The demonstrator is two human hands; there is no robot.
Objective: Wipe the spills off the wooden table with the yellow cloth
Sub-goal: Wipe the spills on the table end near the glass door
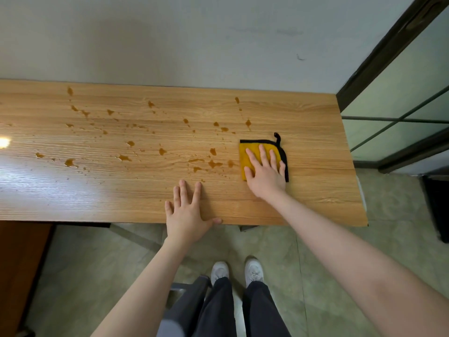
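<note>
A yellow cloth [246, 154] with black trim and a black loop lies flat on the right part of the wooden table [315, 166]. My right hand [266, 172] presses on it with straight, spread fingers. My left hand [187, 212] rests flat on the table's front edge, fingers spread, its thumb along the edge. Several brown spills [213, 163] dot the tabletop from just left of the cloth across to the far left, with more beyond the cloth toward the wall.
A grey wall [194, 45] runs along the table's far side. A dark-framed glass door [401, 105] stands to the right of the table. A brown cabinet [19, 263] sits under the table's left end. My legs and white shoes stand on the tiled floor.
</note>
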